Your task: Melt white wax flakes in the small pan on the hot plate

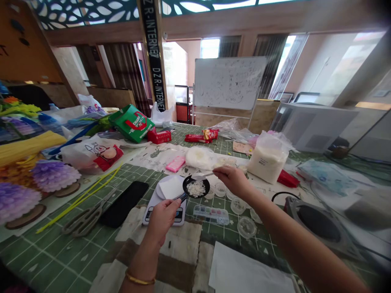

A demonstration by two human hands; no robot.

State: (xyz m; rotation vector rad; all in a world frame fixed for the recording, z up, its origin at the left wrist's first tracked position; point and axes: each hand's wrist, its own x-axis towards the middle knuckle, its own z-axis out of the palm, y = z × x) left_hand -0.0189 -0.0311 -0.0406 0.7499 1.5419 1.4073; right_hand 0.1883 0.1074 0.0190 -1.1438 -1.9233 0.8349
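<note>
My left hand is closed on the handle of a small black pan that holds white flakes. The pan hangs just above a white kitchen scale. My right hand pinches a metal spoon whose tip rests at the pan's far rim. A clear bag of white granules stands right behind my right hand. Several small clear round cups and a strip palette of colours lie below the pan on the green cutting mat.
A black phone, grey scissors and yellow sticks lie to the left. Purple paper flowers sit at the far left. A round black hotplate stands at the right. White paper lies near the front edge.
</note>
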